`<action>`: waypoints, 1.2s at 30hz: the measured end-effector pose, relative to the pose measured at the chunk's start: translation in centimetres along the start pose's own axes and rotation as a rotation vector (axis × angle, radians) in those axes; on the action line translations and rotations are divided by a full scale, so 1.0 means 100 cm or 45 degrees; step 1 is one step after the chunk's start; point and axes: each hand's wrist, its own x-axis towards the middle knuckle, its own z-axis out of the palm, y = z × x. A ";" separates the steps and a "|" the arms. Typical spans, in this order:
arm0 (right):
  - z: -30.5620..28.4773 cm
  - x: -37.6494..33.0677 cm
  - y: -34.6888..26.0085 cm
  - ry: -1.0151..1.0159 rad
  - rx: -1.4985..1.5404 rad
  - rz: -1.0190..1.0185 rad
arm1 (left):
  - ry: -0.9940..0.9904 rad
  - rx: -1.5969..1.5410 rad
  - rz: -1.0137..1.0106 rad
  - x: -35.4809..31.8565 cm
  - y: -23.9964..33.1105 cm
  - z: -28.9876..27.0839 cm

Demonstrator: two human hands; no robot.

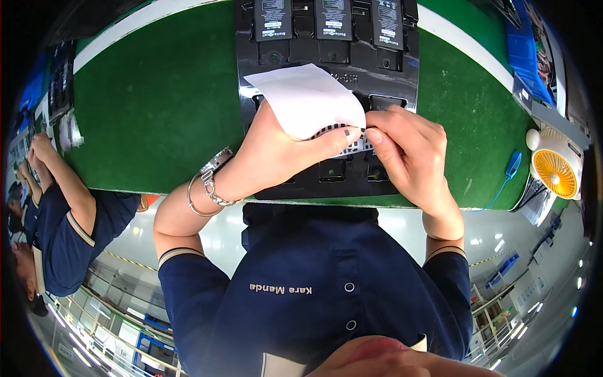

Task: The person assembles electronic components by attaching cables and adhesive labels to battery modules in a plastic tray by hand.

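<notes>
A white sheet of small black stickers (308, 94) curls over above the black tray, its underside edge showing rows of little dark squares. My left hand (282, 151) holds it from below, thumb along the near edge and the other fingers hidden behind the paper. A small dark patch shows at the left thumb's tip. At the sheet's right corner, my right hand (411, 147) is closed in a pinch, thumb and forefinger together on the edge. Whether a single sticker is between those fingertips is hidden. Flat black batteries (333, 22) lie in the far pockets of the tray (286, 78).
The green tabletop (157, 107) spreads on both sides. To the right are a yellow-and-white fan (554, 173), a blue tool with a cord (514, 164) and a blue bin (531, 56). Another person (69, 220) works at the far left.
</notes>
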 end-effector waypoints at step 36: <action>-0.007 -0.002 -0.016 -0.179 0.297 0.388 | -0.012 0.245 -0.110 -0.009 -0.006 0.006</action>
